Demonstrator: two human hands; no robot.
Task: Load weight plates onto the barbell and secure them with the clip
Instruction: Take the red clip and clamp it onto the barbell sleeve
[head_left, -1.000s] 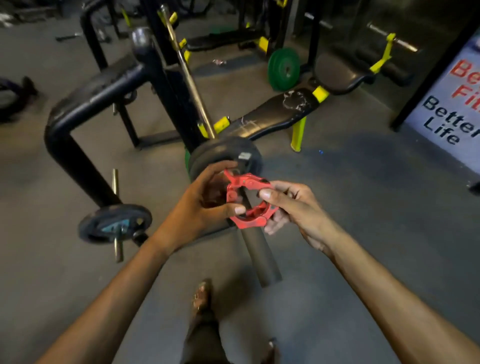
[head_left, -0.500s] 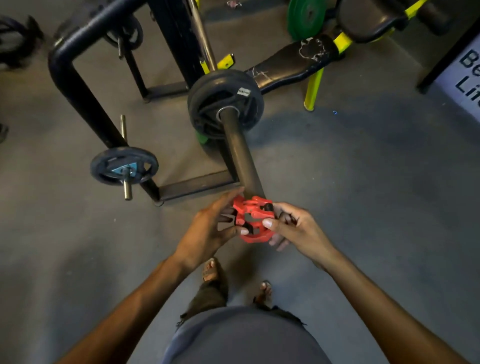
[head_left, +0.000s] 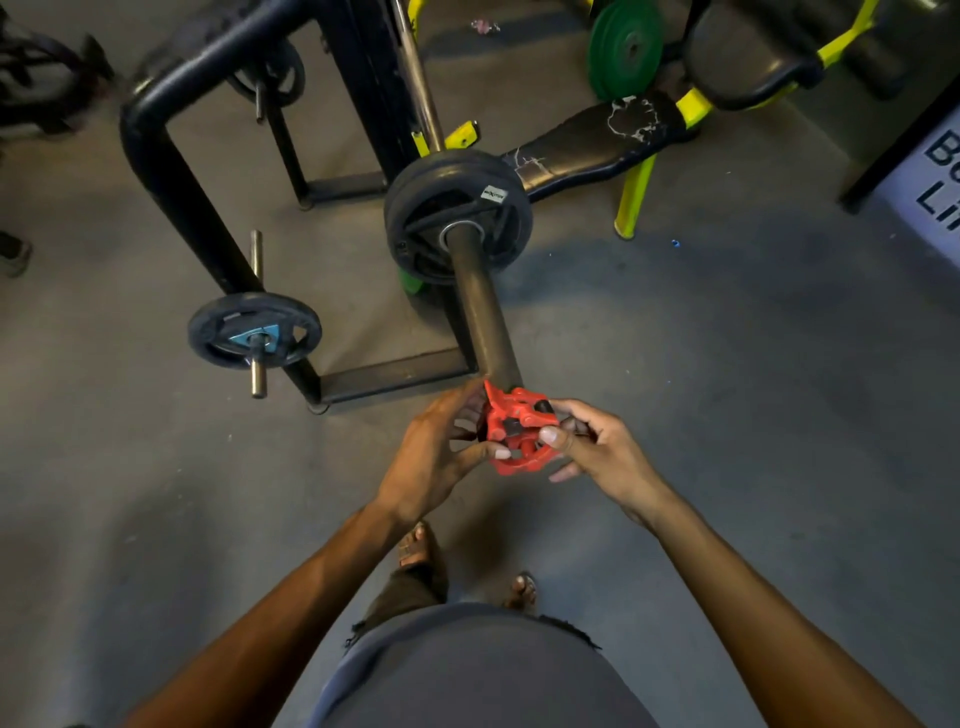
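A red barbell clip (head_left: 517, 435) sits at the near tip of the dark barbell sleeve (head_left: 483, 312). My left hand (head_left: 434, 452) grips the clip's left side, and my right hand (head_left: 597, 447) pinches its right side with thumb and fingers. Further up the sleeve, black weight plates (head_left: 457, 215) are stacked against the collar, well apart from the clip. The bar's thin shaft (head_left: 418, 78) runs away over the rack. The sleeve's very end is hidden behind the clip.
A black rack frame (head_left: 171, 176) stands left, with a small black plate (head_left: 254, 330) on a storage peg. A worn black bench with yellow legs (head_left: 602, 140) and a green plate (head_left: 626, 49) lie behind. My feet (head_left: 415, 545) stand on grey floor.
Both hands carried the clip from partway along the sleeve back to its near end. The view tilted downward, so the plates now appear farther from the clip.
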